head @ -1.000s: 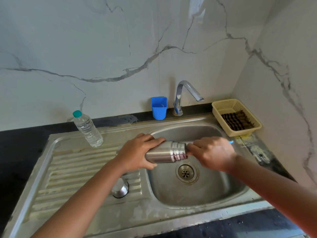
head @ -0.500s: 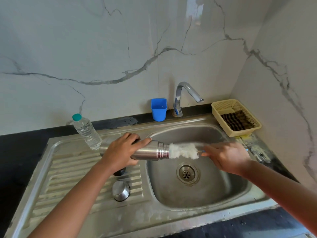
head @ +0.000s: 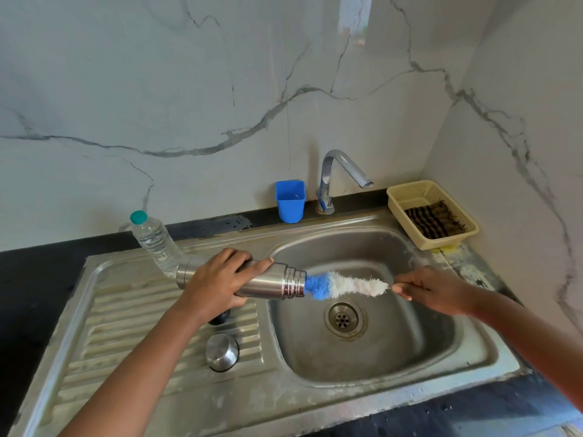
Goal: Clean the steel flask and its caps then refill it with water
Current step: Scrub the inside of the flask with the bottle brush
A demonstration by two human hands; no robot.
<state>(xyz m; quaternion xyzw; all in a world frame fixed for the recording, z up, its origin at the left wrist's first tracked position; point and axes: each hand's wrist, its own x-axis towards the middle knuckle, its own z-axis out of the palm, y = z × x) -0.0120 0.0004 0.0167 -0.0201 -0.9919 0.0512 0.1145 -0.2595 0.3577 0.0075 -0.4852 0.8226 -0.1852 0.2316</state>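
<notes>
My left hand (head: 217,283) grips the steel flask (head: 271,283), which lies sideways over the sink's left edge with its mouth pointing right. A bottle brush (head: 344,285) with white and blue bristles sticks out of the mouth, its tip just inside. My right hand (head: 429,290) pinches the brush handle over the basin. A steel cap (head: 221,351) sits on the ribbed drainboard below the flask. A dark cap (head: 220,317) lies partly hidden under my left hand.
The steel sink (head: 362,386) has a drain (head: 343,318) under the brush and a tap (head: 339,178) behind. A water bottle (head: 154,242) stands at back left, a blue cup (head: 290,201) by the tap, a yellow basket (head: 432,214) with a scrubber at right.
My right hand has pulled the brush rightward out of the flask, baring white then blue bristles. My left hand has drawn the flask left.
</notes>
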